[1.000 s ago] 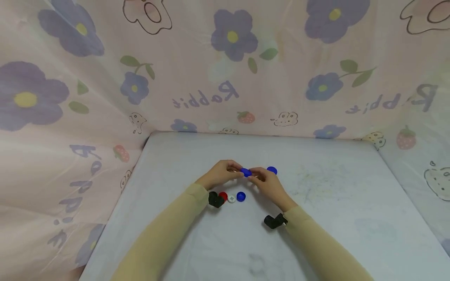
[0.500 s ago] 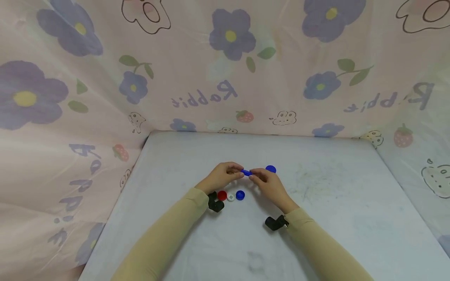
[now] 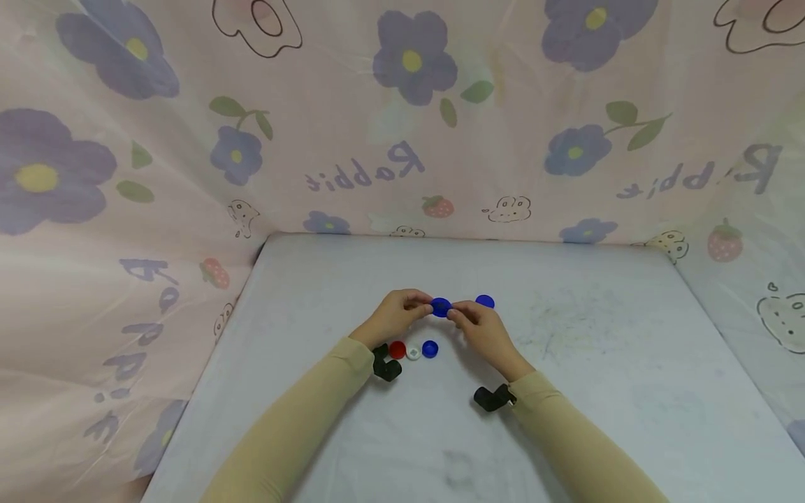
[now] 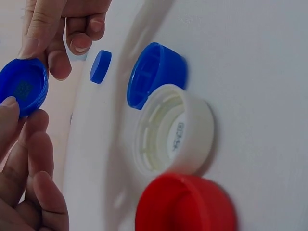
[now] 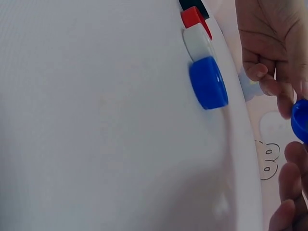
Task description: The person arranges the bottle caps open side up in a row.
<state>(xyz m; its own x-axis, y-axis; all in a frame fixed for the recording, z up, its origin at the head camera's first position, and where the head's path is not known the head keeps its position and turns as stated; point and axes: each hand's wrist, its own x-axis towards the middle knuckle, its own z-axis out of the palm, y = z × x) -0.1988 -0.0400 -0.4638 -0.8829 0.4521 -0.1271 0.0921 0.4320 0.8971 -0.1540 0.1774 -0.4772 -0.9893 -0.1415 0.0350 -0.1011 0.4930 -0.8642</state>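
Observation:
Both hands pinch one blue bottle cap [image 3: 441, 307] above the table, the left hand [image 3: 397, 313] at its left edge and the right hand [image 3: 483, 335] at its right edge. In the left wrist view the hollow inside of this blue cap [image 4: 29, 82] faces the camera, with a dark printed code. Below the hands, a red cap [image 3: 397, 350], a white cap [image 3: 413, 353] and a second blue cap [image 3: 430, 349] lie in a row, hollow side up. Another blue cap [image 3: 484, 301] lies just beyond the right hand.
The white table [image 3: 604, 391] is bordered by a flower-printed curtain [image 3: 352, 126] at the back and sides. Black wrist cameras, left camera [image 3: 386, 369] and right camera [image 3: 492, 398], hang by the cuffs. The left one is close to the red cap.
The held blue cap has turned between the fingers, from nearly edge-on half a second ago to its hollow side showing. Both hands stay in about the same place; the caps on the table have not moved.

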